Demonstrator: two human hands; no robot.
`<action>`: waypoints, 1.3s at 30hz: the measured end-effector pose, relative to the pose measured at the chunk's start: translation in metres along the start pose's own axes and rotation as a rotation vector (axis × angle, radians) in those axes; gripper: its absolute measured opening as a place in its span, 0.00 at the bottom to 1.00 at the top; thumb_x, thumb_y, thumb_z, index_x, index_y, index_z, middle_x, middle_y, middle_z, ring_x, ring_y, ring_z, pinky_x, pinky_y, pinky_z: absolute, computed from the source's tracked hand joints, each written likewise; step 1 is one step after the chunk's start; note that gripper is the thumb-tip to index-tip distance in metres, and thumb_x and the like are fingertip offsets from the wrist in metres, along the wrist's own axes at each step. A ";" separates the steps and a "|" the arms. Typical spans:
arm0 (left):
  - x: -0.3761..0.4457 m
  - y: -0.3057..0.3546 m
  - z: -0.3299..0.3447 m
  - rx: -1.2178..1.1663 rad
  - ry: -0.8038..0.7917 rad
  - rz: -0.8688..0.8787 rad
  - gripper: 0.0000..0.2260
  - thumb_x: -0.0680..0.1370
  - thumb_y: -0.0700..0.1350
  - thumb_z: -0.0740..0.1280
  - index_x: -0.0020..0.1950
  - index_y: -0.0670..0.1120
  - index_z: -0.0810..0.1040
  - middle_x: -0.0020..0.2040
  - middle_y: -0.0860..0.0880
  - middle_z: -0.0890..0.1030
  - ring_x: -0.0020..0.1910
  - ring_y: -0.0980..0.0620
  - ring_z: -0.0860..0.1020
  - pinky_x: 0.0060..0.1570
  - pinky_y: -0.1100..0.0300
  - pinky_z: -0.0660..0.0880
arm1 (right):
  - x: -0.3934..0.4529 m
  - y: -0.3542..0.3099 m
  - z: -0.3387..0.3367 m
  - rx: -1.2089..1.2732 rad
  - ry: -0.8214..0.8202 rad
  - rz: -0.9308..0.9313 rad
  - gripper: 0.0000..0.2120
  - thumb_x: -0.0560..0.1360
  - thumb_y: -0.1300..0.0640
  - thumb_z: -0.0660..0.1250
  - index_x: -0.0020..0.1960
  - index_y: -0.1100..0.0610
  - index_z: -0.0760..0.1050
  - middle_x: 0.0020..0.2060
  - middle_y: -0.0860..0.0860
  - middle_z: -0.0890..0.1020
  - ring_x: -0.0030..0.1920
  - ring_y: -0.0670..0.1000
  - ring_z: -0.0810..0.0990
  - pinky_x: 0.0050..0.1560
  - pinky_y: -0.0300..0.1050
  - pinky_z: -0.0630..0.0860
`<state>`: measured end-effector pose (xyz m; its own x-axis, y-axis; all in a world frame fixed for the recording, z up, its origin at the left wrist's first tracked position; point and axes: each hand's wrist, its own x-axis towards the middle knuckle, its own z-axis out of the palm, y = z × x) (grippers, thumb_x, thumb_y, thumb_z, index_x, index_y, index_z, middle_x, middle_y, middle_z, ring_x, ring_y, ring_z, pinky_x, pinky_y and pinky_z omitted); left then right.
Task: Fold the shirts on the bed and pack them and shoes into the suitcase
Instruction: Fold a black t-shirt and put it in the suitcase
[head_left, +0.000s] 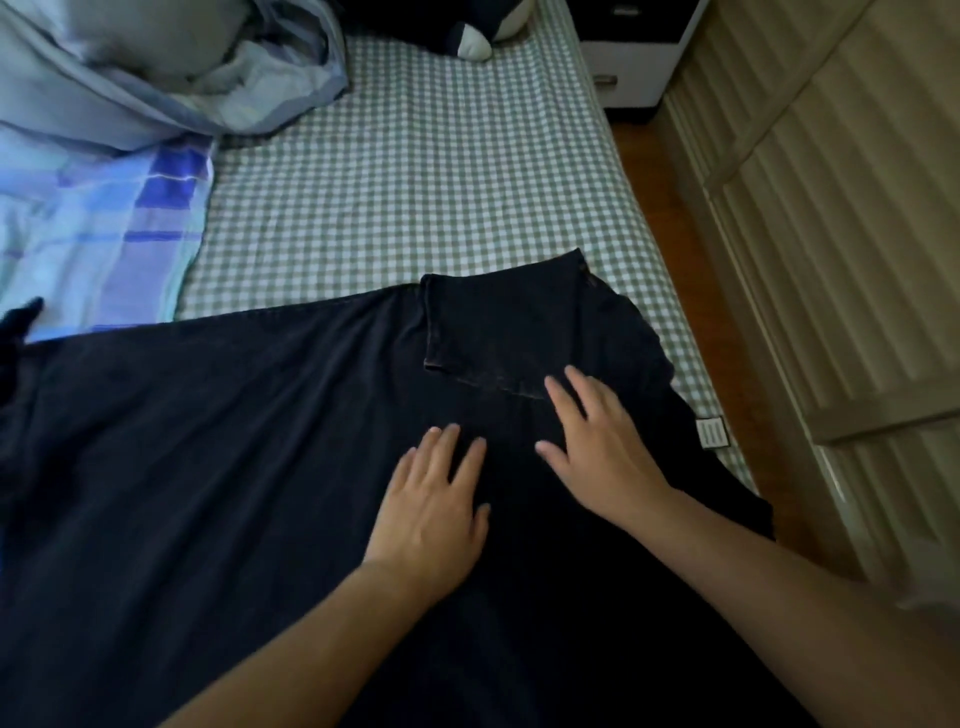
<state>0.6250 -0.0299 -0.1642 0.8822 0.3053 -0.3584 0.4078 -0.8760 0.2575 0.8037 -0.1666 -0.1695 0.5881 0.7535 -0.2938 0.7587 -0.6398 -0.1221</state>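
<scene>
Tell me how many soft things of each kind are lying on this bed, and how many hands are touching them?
Dark shirts: 1
Crumpled grey-blue duvets: 1
Blue checked cloths: 1
Plush toys: 1
Hands flat on the shirt: 2, left hand and right hand
Total: 6

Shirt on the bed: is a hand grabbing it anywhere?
No. Both the left hand and right hand lie flat on the shirt, gripping nothing.
</scene>
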 end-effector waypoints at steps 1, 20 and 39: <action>0.007 -0.007 -0.003 -0.040 0.098 -0.049 0.31 0.80 0.53 0.63 0.82 0.49 0.57 0.81 0.42 0.58 0.79 0.40 0.59 0.75 0.46 0.63 | 0.003 -0.001 -0.002 -0.018 0.098 -0.006 0.35 0.80 0.47 0.65 0.81 0.55 0.55 0.79 0.57 0.57 0.75 0.61 0.61 0.71 0.56 0.69; -0.254 0.128 0.091 -0.789 0.190 -0.751 0.07 0.79 0.51 0.69 0.55 0.53 0.74 0.52 0.55 0.74 0.49 0.52 0.78 0.47 0.58 0.75 | -0.177 0.017 0.021 0.221 0.216 -0.036 0.21 0.78 0.60 0.67 0.70 0.61 0.73 0.69 0.59 0.72 0.70 0.60 0.68 0.73 0.55 0.65; -0.274 0.197 0.081 -1.548 -0.109 -0.841 0.07 0.81 0.45 0.69 0.50 0.45 0.73 0.44 0.42 0.86 0.47 0.44 0.85 0.56 0.40 0.80 | -0.384 0.038 0.024 1.217 -0.174 0.803 0.12 0.78 0.43 0.69 0.54 0.51 0.79 0.49 0.50 0.86 0.53 0.53 0.85 0.57 0.63 0.80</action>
<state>0.4447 -0.3158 -0.0880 0.3433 0.3657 -0.8651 0.5866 0.6358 0.5016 0.5999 -0.4835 -0.0839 0.6221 0.1703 -0.7642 -0.4991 -0.6658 -0.5547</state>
